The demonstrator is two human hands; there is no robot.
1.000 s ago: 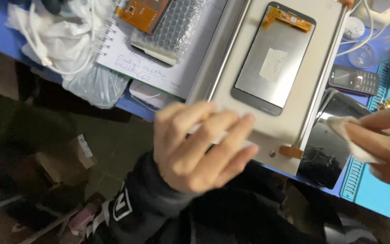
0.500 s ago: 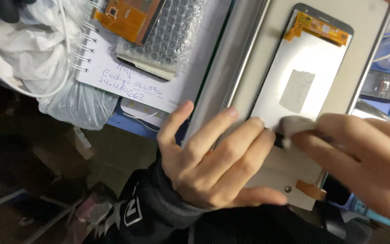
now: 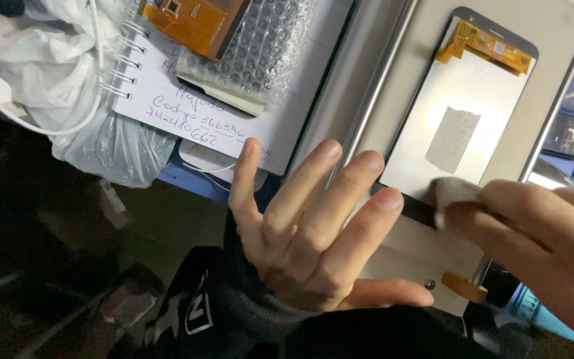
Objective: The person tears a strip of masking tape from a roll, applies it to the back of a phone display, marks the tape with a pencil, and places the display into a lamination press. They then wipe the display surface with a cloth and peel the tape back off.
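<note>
The left hand [image 3: 307, 246] lies flat, fingers spread, on the pale plate [image 3: 426, 53]. The right hand [image 3: 539, 239] pinches a small cloth [image 3: 450, 191] (whitish) against the phone screen [image 3: 460, 119]. Farther left sits a notebook [image 3: 234, 126].

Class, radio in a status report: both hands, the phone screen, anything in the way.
Left hand flat, steadying the metal plate. Right hand presses a white wipe on the phone screen. Nothing blocking.
</note>
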